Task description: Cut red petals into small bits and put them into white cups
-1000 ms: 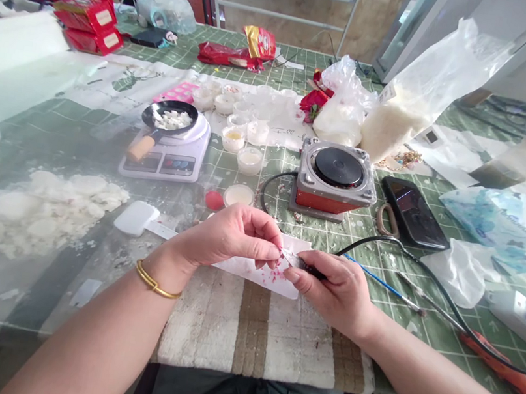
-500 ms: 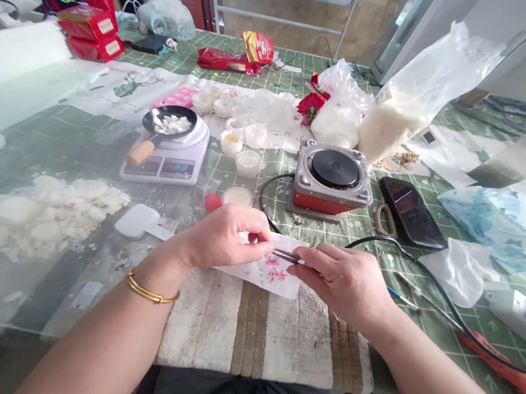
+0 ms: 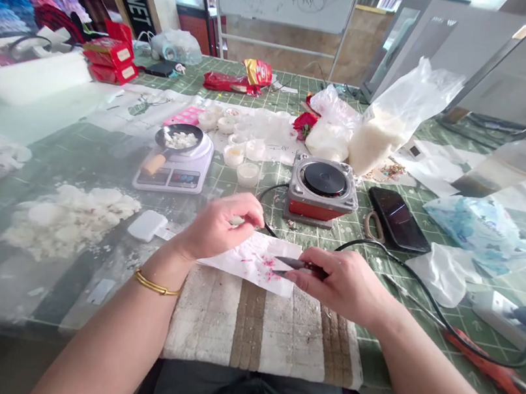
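Observation:
My left hand (image 3: pixel 226 224) is closed in a pinch over the left part of a white paper sheet (image 3: pixel 229 254); whatever lies between its fingertips is too small to make out. In my right hand (image 3: pixel 346 285) is a pair of small dark scissors (image 3: pixel 301 268), the blades parted and pointing left just above the paper. Small pink bits (image 3: pixel 268 265) lie scattered on the sheet under the blades. A striped towel (image 3: pixel 266 336) is beneath the paper. The two hands are apart.
A red-sided hot plate (image 3: pixel 323 183) stands behind my right hand, its black cord (image 3: pixel 397 253) curving right. Left are a scale (image 3: pixel 193 163) with a small pan (image 3: pixel 177 138), and white flakes (image 3: pixel 66 220). A phone (image 3: pixel 398 218) lies right; small cups (image 3: pixel 248 174) stand behind.
My left hand has drawn away left and up from the scissors. The scissor blades, together earlier, are now spread. The view has tilted up slightly.

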`<control>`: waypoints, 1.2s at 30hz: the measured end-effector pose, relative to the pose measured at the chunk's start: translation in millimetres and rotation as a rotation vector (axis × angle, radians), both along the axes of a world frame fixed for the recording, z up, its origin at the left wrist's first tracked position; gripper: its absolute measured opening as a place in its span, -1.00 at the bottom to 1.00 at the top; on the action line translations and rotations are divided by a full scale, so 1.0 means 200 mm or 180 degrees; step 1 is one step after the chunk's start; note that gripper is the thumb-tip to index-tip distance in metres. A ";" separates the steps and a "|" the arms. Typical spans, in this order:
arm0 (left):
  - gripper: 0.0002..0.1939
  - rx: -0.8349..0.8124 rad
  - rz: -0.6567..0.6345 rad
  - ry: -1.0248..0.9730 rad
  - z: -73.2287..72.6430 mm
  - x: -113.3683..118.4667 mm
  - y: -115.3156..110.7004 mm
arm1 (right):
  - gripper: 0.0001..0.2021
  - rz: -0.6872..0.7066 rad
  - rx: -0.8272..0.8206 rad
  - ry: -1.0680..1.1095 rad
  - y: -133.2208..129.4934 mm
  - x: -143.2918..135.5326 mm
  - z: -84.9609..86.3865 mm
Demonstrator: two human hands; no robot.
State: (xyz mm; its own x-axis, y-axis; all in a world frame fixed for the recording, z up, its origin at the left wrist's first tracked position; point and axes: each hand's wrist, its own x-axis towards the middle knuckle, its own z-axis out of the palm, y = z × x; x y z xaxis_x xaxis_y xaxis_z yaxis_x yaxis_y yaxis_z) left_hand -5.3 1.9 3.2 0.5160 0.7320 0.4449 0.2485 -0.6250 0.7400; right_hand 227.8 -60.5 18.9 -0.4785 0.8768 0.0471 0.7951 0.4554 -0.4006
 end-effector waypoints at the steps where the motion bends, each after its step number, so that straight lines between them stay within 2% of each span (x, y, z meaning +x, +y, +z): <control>1: -0.88 -0.0075 0.0115 -0.0185 0.00 -0.01 0.00 | -0.69 0.0096 -0.0127 -0.0089 -0.01 0.00 0.02; 5: -0.91 -0.0377 0.0448 -0.0677 0.00 -0.02 0.00 | -0.78 0.0652 -0.0325 -0.0556 -0.07 -0.02 0.06; 9: -0.86 -0.0599 0.0772 -0.0968 0.02 0.00 0.00 | -0.71 0.0906 -0.0482 -0.0937 -0.10 -0.03 0.06; 13: -0.83 -0.0886 0.1264 -0.1264 0.03 0.00 0.03 | -0.72 0.0641 -0.0698 -0.0858 -0.11 -0.03 0.06; 16: -0.77 -0.1299 0.1500 -0.1230 0.04 -0.03 0.04 | -0.76 0.0012 -0.0764 -0.0757 -0.09 -0.01 0.06; 18: -0.71 -0.1448 0.1604 -0.0803 0.05 -0.05 0.04 | -0.77 -0.0464 -0.0725 -0.0603 -0.06 0.01 0.04; 20: -0.65 -0.1388 0.1686 -0.0004 0.07 -0.07 0.02 | -0.77 -0.0849 -0.0786 -0.0243 -0.03 0.03 0.01; 24: -0.65 -0.1081 0.1907 0.1874 0.10 -0.13 -0.03 | -0.69 -0.1051 -0.1232 0.0432 0.03 0.03 -0.05; 26: -0.68 -0.1078 0.2015 0.2479 0.09 -0.15 -0.04 | -0.65 -0.1022 -0.1406 0.0606 0.05 0.01 -0.07; 30: -0.73 -0.1312 0.1982 0.2804 0.05 -0.20 -0.05 | -0.63 -0.1000 -0.1726 0.0999 0.09 -0.02 -0.11; 36: -0.74 -0.1529 0.1755 0.2488 0.01 -0.23 -0.04 | -0.77 -0.0846 -0.2048 0.1240 0.12 -0.05 -0.13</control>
